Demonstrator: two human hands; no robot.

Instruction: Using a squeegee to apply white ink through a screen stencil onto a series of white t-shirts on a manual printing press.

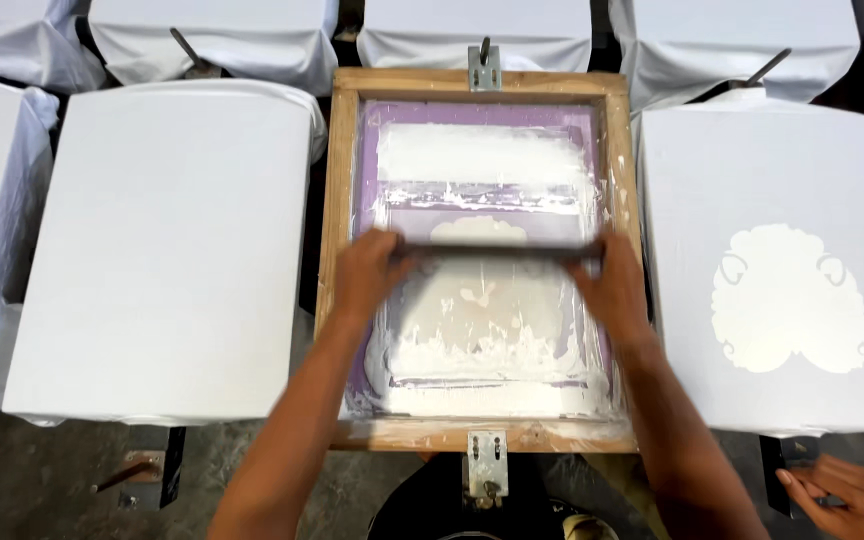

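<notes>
Grey concrete floor (42,480) below rows of white-draped boards (167,250); even light.

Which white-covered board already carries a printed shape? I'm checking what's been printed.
The board right of the wooden screen frame: its white cloth shows a cream scalloped shape; the left board is blank.

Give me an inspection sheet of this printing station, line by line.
Surface: wooden screen frame lies flat, its purple mesh smeared with white ink.
Job's things: squeegee spans the mesh crosswise, held at both ends.
Clutter: nothing seen.
Hands: left hand and right hand each grip one squeegee end.
Cables: nothing seen.
Surroundings: blank white shirt on the board to the left; printed shirt to the right with a cream cloud-shaped print; more white shirts in the row behind; another person's hand at bottom right; metal clamp on the near edge.
</notes>
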